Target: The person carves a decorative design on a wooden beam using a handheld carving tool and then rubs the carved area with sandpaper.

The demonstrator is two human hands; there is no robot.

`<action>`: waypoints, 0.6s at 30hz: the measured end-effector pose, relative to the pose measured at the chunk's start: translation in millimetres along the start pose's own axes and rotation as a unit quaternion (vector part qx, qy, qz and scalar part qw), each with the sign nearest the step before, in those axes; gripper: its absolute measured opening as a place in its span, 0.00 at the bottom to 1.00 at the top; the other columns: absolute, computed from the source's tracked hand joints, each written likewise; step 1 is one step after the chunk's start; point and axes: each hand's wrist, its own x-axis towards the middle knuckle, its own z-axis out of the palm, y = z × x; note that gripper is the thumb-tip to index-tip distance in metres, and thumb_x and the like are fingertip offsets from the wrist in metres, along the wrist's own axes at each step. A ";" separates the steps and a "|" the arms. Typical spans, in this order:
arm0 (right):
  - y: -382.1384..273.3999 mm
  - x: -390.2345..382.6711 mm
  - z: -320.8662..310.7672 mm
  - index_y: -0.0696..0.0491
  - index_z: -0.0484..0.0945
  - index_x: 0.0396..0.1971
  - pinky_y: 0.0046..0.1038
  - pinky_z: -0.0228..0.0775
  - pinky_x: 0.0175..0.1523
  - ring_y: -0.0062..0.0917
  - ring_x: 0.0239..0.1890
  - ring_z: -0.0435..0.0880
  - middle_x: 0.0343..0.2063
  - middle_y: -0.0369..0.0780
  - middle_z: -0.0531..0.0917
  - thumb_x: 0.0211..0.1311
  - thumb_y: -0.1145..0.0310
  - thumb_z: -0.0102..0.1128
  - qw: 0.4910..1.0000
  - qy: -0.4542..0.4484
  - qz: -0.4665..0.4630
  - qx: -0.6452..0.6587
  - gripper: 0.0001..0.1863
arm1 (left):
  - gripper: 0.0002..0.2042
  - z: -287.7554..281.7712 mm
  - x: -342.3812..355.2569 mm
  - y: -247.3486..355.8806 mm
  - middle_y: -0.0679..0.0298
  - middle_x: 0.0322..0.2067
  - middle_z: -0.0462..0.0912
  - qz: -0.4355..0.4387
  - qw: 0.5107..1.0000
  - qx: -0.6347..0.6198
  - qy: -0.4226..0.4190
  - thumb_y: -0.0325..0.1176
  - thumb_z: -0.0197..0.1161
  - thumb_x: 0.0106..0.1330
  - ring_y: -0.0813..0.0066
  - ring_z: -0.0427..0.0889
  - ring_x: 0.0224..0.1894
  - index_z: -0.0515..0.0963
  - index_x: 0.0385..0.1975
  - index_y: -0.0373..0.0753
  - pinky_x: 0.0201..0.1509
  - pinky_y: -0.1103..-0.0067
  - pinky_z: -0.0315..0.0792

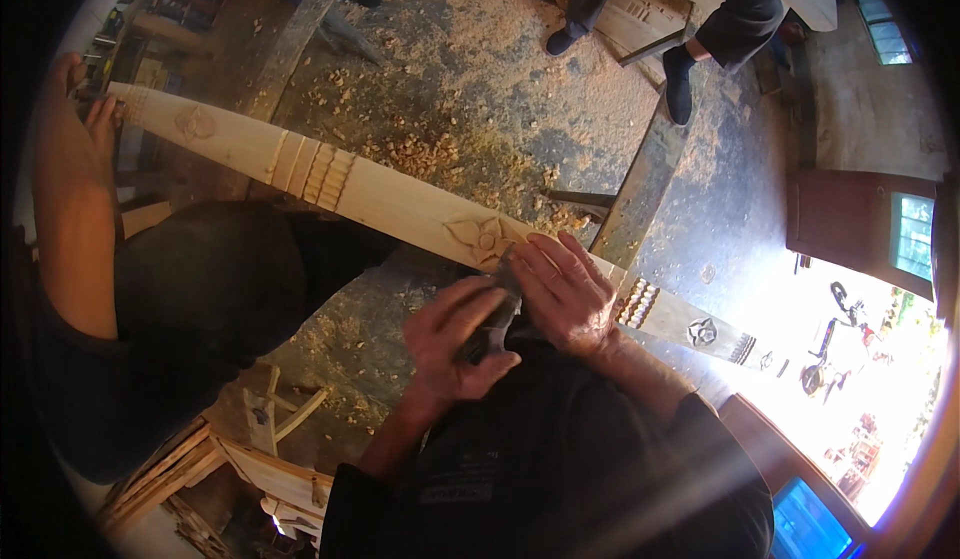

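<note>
A long pale carved wooden beam (400, 194) runs slantwise across the view, with carved flowers and ribbed bands along it. Beside one carved flower (478, 237) both my hands come together at the beam's near edge. Between them is a dark grey, thin, bent piece (507, 297) that looks like a sheet of sandpaper. My left hand (450, 337) curls its fingers and thumb around its lower part. My right hand (568, 294) has its fingers bent over its upper end, close above the wood; the thumb is hidden.
At the left, another person's hand (103, 124) rests by the beam's far end. A seated person's legs (740, 29) show at the top right. Wooden benches (640, 189) stand beneath the beam. Wood shavings (420, 159) litter the floor. Bright light enters by a doorway (860, 379).
</note>
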 end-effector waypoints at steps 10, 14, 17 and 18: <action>0.0 8.6 7.2 0.56 0.92 0.60 0.61 0.70 0.84 0.44 0.78 0.80 0.67 0.42 0.88 0.54 0.73 0.73 0.999 -0.026 0.000 0.024 0.28 | 0.08 -22.2 128.2 -80.4 0.53 0.41 0.94 0.039 0.955 0.199 0.215 0.29 0.82 0.72 0.55 0.93 0.39 0.91 0.43 0.34 0.44 0.67 0.86; -2.1 20.1 6.9 0.56 0.92 0.59 0.62 0.68 0.85 0.44 0.79 0.79 0.67 0.41 0.88 0.55 0.74 0.72 0.999 -0.031 0.005 0.037 0.28 | 0.07 -20.0 132.3 -81.4 0.55 0.41 0.95 0.058 0.947 0.247 0.196 0.28 0.80 0.73 0.60 0.93 0.40 0.92 0.44 0.32 0.46 0.69 0.85; -4.8 36.9 7.0 0.56 0.92 0.58 0.62 0.67 0.85 0.43 0.80 0.79 0.67 0.41 0.88 0.55 0.74 0.72 0.998 -0.030 -0.005 0.047 0.26 | 0.06 -22.8 130.0 -80.2 0.56 0.40 0.95 0.026 0.951 0.250 0.183 0.27 0.81 0.73 0.60 0.93 0.40 0.92 0.43 0.33 0.45 0.69 0.84; -5.2 35.1 9.6 0.56 0.92 0.57 0.62 0.67 0.85 0.43 0.80 0.78 0.67 0.41 0.88 0.55 0.73 0.73 0.999 -0.020 -0.006 0.039 0.26 | 0.06 -21.8 128.8 -77.2 0.56 0.40 0.95 0.028 0.951 0.248 0.181 0.27 0.81 0.73 0.60 0.93 0.40 0.92 0.42 0.33 0.45 0.69 0.84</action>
